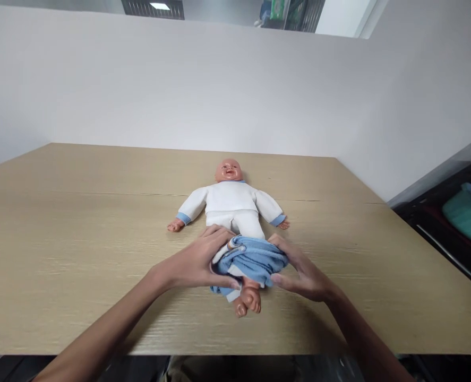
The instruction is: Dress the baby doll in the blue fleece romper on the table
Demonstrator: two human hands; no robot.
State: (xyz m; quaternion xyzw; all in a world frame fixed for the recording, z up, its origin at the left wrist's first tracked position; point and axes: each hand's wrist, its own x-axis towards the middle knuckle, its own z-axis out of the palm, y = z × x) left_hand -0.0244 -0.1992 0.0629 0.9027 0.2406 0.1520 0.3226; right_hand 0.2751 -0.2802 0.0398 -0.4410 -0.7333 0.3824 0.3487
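Observation:
A baby doll [231, 197] lies on its back on the table, head away from me and feet toward me. It wears a white long-sleeved top with blue cuffs and white trousers. Around its lower legs is a bunched blue garment [255, 260] with some white at its edge; both bare feet stick out below it. My left hand [205, 260] grips the garment's left side, fingers behind and thumb in front near the feet. On the other side, my right hand [302, 270] holds the garment's right edge between thumb and fingers.
The wide wooden table [100, 239] has seams running across it. A pale wall [219, 85] rises behind it, with a window along the top. Beyond the table's right edge, a green folded cloth [468, 212] lies in a dark space.

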